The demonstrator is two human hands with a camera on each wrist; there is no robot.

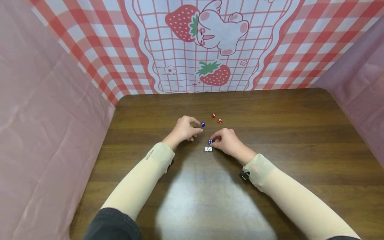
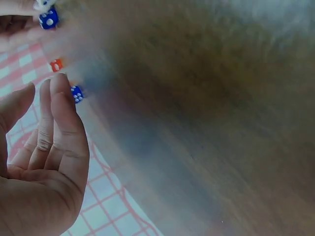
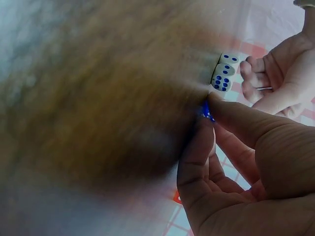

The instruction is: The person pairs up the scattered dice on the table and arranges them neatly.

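Between thumb and fingertips, my right hand [image 1: 227, 142] pinches a blue die [image 1: 210, 141] with white pips. Two white dice [image 1: 208, 149] with blue pips sit side by side just in front of it, and the right wrist view shows their pips [image 3: 222, 82] clearly. My left hand [image 1: 183, 128] is held to the left, thumb and fingers apart with nothing between them. Close by its fingertips lies a second blue die [image 1: 203, 124], which in the left wrist view shows beyond the fingers [image 2: 66, 113].
Two red dice [image 1: 220, 120] lie behind the hands on the brown wooden table [image 1: 285, 123]. A red-and-white checked cloth [image 1: 108, 43] with strawberries hangs at the table's back edge. Pink cloth [image 1: 54, 110] hangs on both sides.
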